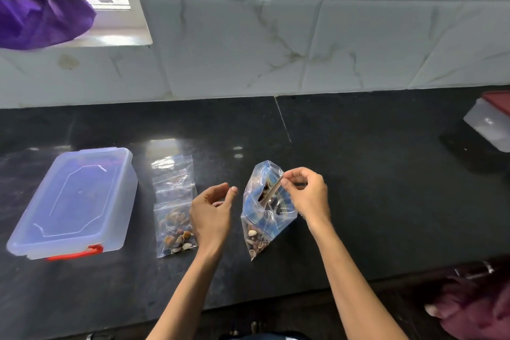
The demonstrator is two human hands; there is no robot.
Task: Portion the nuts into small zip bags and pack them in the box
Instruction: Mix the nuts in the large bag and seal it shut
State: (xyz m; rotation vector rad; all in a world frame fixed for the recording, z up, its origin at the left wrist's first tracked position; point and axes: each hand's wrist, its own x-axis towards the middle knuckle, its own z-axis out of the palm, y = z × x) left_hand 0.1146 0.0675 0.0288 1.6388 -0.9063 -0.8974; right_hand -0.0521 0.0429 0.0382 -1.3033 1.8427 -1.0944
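A large clear zip bag (265,212) with nuts in its bottom stands on the black counter, its mouth open. A wooden spoon handle (271,192) sticks up inside it. My right hand (306,193) pinches the bag's upper rim at the right side. My left hand (212,210) hovers just left of the bag with loosely curled fingers, holding nothing. Several small zip bags (174,201) lie in a column to the left; the nearest one (176,232) holds nuts. The clear plastic box (74,201), lid shut, red latch in front, sits at the far left.
The black counter (372,188) runs to a tiled wall behind. A plastic container with a dark red lid (488,127) stands at the far right edge. Purple cloth (36,8) hangs at the top left by a window. Maroon fabric (474,303) lies off the counter's front right.
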